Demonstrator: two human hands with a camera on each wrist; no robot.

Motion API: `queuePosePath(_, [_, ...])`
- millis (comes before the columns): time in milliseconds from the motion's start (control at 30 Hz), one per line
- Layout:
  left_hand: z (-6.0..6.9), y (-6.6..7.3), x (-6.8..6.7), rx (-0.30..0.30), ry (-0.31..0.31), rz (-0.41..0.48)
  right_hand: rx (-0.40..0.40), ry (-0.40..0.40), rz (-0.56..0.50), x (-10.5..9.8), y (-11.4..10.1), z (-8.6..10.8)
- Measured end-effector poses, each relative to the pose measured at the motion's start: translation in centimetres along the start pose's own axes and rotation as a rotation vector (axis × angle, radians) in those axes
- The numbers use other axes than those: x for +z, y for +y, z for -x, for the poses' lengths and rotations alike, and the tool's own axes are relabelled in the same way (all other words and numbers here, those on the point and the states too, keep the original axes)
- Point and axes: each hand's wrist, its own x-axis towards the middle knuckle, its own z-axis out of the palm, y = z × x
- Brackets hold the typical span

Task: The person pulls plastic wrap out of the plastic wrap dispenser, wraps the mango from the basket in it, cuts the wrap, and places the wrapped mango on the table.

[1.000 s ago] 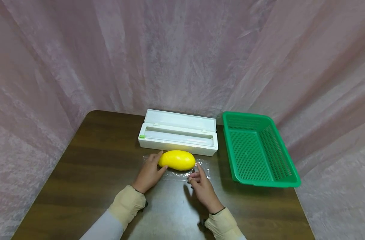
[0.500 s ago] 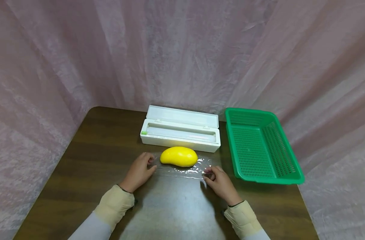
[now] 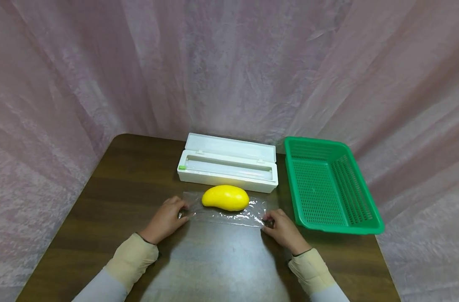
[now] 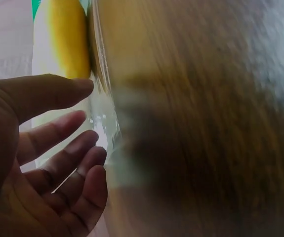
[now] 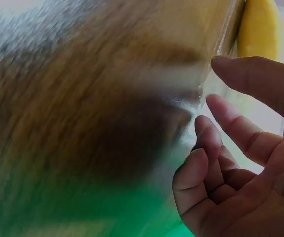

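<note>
A yellow mango (image 3: 225, 198) lies on a sheet of clear plastic wrap (image 3: 214, 216) spread on the table. My left hand (image 3: 166, 219) is at the sheet's left end, thumb and bent fingers apart, as the left wrist view shows. At the right end is my right hand (image 3: 285, 230), its thumb also apart from the index finger (image 5: 235, 126) and the other fingers curled loosely. Both hands are close to the film's near corners; whether the fingertips touch it cannot be told. Neither hand touches the mango.
Behind the mango stands a white wrap dispenser box (image 3: 227, 178) with its lid raised, a roll inside and a green slider at its left. A green plastic basket (image 3: 298, 193) sits to the right. A pink curtain (image 3: 229, 67) hangs behind the brown table (image 3: 139, 180).
My left hand has let go of the mango and moved left and nearer. The right hand has moved right to the film's end. The mango has turned slightly, its curved side now showing.
</note>
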Motion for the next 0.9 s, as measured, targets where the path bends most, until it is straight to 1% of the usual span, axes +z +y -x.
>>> queuePosePath(200, [0.08, -0.36, 0.02, -0.01, -0.044, -0.045, -0.03, -0.011, -0.008, 0.26, 0.65, -0.34])
queuePosePath(267, [0.06, -0.41, 0.01, -0.008, -0.046, -0.053, -0.043, -0.011, -0.025, 0.26, 0.81, -0.46])
queuePosePath(367, [-0.06, -0.55, 0.11, 0.011, -0.023, -0.056, -0.055, -0.016, -0.044, 0.2, 1.0, -0.61])
queuePosePath(500, [-0.11, -0.8, 0.35, 0.057, 0.018, -0.089, -0.068, -0.009, -0.048, 0.2, 1.1, -0.61])
queuePosePath(700, [0.07, -0.61, 0.24, 0.084, 0.029, -0.127, -0.085, 0.022, -0.04, 0.31, 1.06, -0.27])
queuePosePath(900, [0.05, -0.85, 0.32, 0.096, 0.034, -0.127, -0.065, 0.021, -0.035, 0.21, 0.85, 0.1])
